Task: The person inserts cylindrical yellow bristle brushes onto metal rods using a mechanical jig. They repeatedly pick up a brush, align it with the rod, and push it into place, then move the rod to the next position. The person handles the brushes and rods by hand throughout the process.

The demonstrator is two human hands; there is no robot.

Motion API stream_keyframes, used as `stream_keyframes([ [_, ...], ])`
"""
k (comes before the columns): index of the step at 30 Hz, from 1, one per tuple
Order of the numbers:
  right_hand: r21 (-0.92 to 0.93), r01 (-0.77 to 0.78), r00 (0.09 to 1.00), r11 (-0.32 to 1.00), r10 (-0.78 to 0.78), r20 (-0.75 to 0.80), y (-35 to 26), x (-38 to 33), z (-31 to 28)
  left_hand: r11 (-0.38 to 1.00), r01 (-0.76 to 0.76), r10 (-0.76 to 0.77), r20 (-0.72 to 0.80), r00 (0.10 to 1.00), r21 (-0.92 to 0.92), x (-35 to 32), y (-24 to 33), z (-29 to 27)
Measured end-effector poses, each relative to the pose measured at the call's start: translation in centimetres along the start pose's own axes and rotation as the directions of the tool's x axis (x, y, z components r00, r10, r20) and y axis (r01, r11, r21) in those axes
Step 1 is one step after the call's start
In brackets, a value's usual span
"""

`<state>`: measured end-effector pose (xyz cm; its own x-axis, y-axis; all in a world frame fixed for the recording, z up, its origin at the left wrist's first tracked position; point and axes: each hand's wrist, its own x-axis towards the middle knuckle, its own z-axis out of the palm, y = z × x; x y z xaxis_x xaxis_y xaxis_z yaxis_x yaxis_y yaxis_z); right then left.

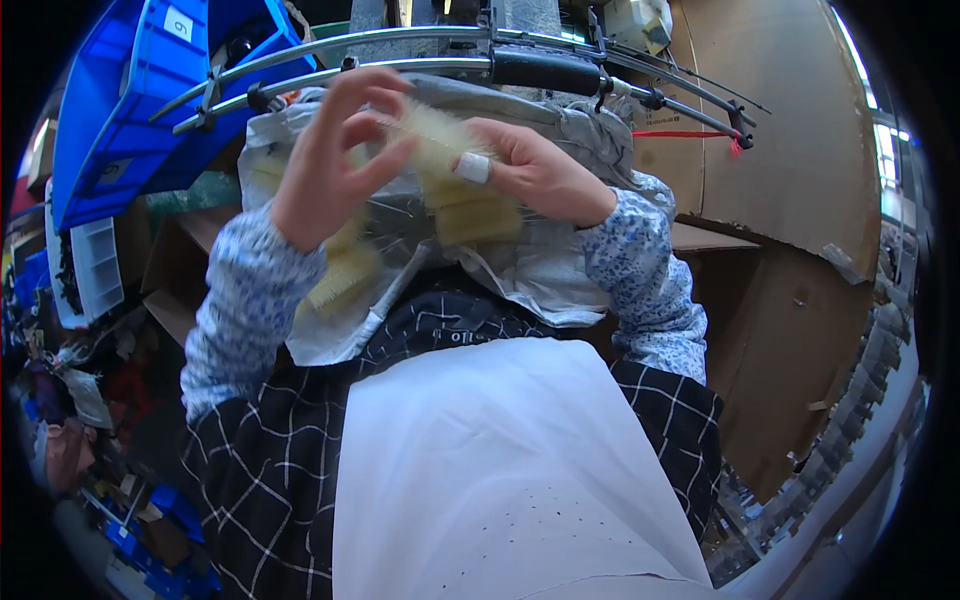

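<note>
My right hand, white tape round its thumb, is closed on a pale yellow bristly piece; motion blurs its outline. Beside that piece, my left hand is raised with curved fingers, thumb and fingertips apart, and no held thing shows in it. Below the right hand, a block of similar yellow bristles lies on a whitish plastic sheet across my lap. More yellow bristle pieces lie on the sheet under my left wrist, partly covered by the arm.
Metal rails with clamps and a black sleeve cross just beyond my hands. Blue bins stand at the far left. Large cardboard sheets rise at the right, with an open cardboard box below. A red strap hangs by the rail end.
</note>
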<state>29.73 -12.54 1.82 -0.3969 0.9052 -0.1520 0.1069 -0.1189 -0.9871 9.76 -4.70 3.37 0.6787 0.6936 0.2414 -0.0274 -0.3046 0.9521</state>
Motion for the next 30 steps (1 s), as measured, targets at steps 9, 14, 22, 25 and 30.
stream_keyframes([
  [9,-0.784,-0.606,0.682,0.135,-0.419,-0.599,6.0,4.5,-13.7,0.538,0.051,-0.51,0.278,0.814,0.841,-8.5,-0.8,-6.5],
  [14,-0.778,-0.624,0.72,0.066,-0.338,-0.606,5.4,6.4,-13.8,0.602,0.186,-0.537,0.222,0.813,0.776,-9.9,-1.9,-6.7],
  [22,-0.785,-0.615,0.73,0.075,-0.322,-0.603,5.9,6.7,-14.2,0.792,0.362,-0.513,0.213,0.832,0.491,-9.4,-1.5,-7.7],
  [25,-0.804,-0.586,0.741,0.097,-0.337,-0.581,5.9,6.7,-14.2,0.832,0.38,-0.477,0.172,0.862,0.403,-8.9,-1.0,-8.6],
  [30,-0.809,-0.576,0.768,0.117,-0.264,-0.584,5.0,6.4,-14.5,0.905,0.342,-0.377,0.105,0.92,0.251,-8.0,2.1,-9.9],
])
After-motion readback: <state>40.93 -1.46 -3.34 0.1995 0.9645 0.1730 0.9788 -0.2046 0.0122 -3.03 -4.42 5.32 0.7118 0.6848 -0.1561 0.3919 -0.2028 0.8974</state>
